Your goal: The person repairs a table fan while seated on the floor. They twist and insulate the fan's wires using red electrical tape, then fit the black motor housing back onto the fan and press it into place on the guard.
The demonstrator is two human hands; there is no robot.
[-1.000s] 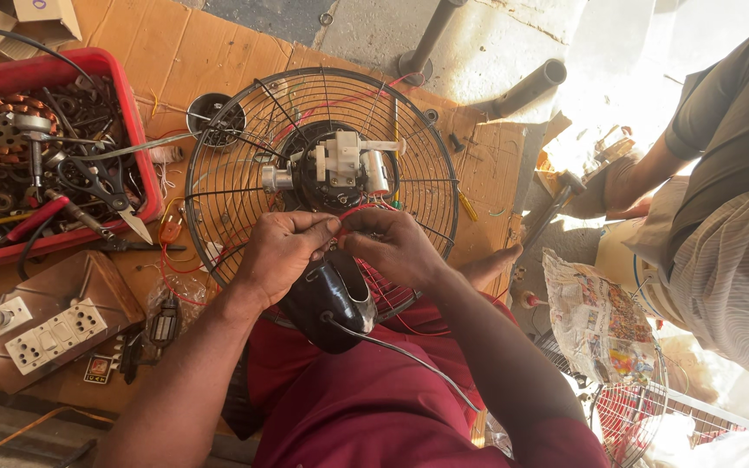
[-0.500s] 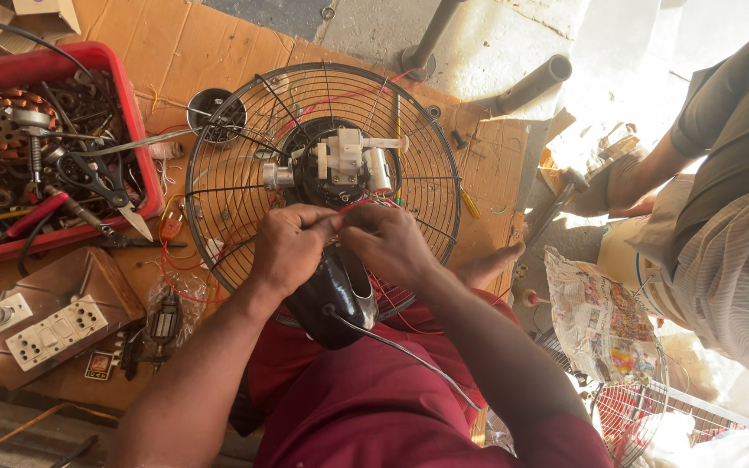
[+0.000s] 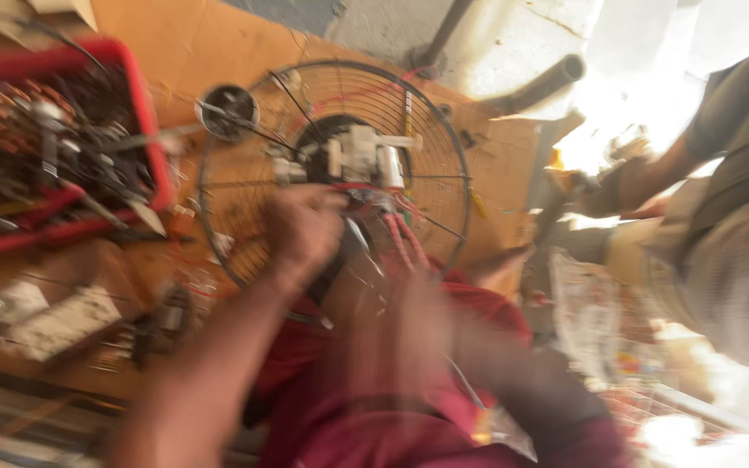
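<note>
- Round black wire fan guard [image 3: 431,130] lies flat on the orange tabletop [image 3: 175,52], approx. centre of view, just above the person's lap in dark red cloth [image 3: 374,425].
- Grey-white fan motor w/ red wires [image 3: 361,160] sits at the guard's hub, inside the wire ring.
- Left hand [image 3: 303,230] rests over the guard's lower part, touching the wires just below the motor; fingers curled, grip narrow, but whether it pinches a wire can't be told – blur.
- Right hand [image 3: 409,269] is a motion smear beside the left, near the red wires; grip can't be told.
- Red plastic tray of dark metal parts [image 3: 153,147] sits left of the guard, close by.
- White switch plate [image 3: 58,321] lies lower left.
- Another person in grey shirt [image 3: 739,191] at the right edge, well apart.
</note>
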